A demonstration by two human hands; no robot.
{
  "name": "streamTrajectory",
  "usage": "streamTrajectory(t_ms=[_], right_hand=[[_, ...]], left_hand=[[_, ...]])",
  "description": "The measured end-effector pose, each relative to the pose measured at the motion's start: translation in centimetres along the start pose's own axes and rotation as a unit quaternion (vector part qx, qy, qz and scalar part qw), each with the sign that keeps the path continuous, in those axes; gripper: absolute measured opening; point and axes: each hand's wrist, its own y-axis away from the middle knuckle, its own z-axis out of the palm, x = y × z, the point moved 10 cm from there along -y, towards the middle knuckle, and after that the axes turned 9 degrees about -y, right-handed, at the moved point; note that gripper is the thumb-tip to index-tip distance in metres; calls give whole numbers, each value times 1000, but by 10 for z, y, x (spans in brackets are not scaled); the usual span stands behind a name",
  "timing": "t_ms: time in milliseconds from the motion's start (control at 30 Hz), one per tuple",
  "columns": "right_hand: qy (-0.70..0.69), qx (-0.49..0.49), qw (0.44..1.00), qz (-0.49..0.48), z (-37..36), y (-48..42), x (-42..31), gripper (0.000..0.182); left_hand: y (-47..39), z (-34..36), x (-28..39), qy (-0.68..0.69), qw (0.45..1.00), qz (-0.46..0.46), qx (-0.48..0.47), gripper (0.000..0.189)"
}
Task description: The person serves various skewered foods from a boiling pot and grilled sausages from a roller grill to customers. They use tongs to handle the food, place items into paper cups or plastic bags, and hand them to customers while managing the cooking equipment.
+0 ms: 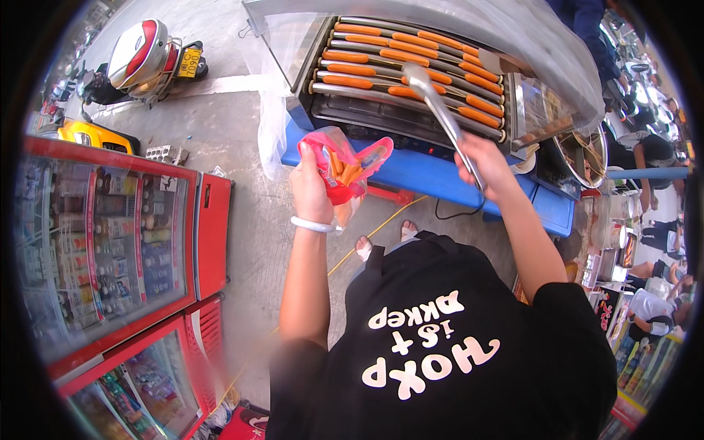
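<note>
My left hand grips a pink plastic bag by its side, its mouth open towards me. Several sausage-like orange pieces show inside the bag. In my right hand is a pair of metal tongs, its blurred tip over the sausage roller grill. Sausages on sticks lie in rows across the metal rollers. Whether the tongs' tip touches a sausage I cannot tell. A clear plastic sheet hangs over the far side of the grill.
Under the grill is a blue table; a black cable loops below its edge. A round metal pot stands at the right. Red glass-door drink coolers fill the left, and a parked scooter stands beyond. People are at far right.
</note>
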Motion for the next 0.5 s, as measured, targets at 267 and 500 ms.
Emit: streamTrajectory(t_ms=[267,500], right_hand=[[174,-133,967,127,-19,76,19,47],[481,-212,850,-16,40,31,28,38]], left_hand=[[4,20,-7,-33,999,-17,-4,41],[7,17,-17,-67,997,2,-32,44]])
